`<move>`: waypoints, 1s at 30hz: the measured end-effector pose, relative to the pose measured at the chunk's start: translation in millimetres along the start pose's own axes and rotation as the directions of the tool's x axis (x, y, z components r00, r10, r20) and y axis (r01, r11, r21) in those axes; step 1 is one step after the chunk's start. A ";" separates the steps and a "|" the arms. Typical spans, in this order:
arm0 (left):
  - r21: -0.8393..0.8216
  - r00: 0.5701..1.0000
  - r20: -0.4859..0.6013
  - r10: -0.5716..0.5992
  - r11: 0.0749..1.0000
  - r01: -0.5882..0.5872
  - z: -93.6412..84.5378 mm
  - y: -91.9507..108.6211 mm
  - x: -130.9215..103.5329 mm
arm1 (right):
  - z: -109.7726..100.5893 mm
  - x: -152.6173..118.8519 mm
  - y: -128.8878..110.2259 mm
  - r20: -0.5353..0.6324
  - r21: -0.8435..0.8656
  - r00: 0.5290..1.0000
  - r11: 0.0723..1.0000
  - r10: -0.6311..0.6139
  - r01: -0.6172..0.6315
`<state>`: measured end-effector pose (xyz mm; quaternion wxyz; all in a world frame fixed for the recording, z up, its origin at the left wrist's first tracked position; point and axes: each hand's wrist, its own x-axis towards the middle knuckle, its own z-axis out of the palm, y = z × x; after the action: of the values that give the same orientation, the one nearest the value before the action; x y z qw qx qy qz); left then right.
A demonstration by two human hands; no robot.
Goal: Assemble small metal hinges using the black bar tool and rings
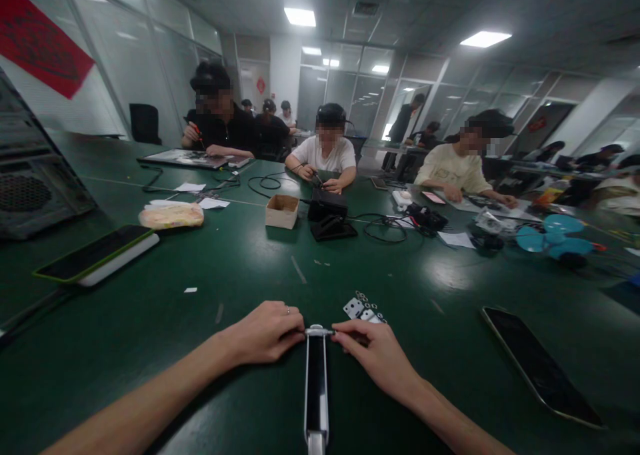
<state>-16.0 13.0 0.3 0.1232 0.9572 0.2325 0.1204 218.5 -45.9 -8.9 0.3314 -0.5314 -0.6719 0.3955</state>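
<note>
A long, narrow device with a white frame and a dark middle (316,388) lies on the green table, pointing away from me. At its far end runs a thin metal rod or screw, crosswise. My left hand (270,331) is closed at the left side of that end, fingertips pressed together; what they pinch is mostly hidden. From the right, my right hand (375,351) pinches the protruding end of the thin rod between thumb and index finger. Just beyond my right hand lie small metal plates (354,307) with several nuts or rings (367,305).
A phone (543,365) lies at the right, another phone-like device (95,251) at the left. Farther off are a small open box (282,212), a black device (327,208), cables, a blue fan (555,238) and a wrapped packet (173,215). Several people sit across the table.
</note>
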 end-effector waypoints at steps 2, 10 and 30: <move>-0.019 1.000 -0.018 -0.007 1.000 0.007 0.1 0.5 0.0 | -0.1 0.4 -0.1 0.009 0.095 0.999 0.994 0.046 -0.047; -0.112 0.996 -0.079 -0.039 0.993 0.031 1.1 1.2 -1.0 | -1.0 3.3 -0.8 0.015 0.365 0.992 0.924 0.122 -0.118; -0.255 0.995 -0.096 0.042 0.965 -0.065 4.7 7.7 -2.2 | -7.3 4.2 4.9 0.287 0.681 0.952 0.677 0.104 -0.279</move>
<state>-13.3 4.5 -2.2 0.2326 0.9327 0.1944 0.1956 226.1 -39.9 -9.7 0.3899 -0.3804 -0.4386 0.7148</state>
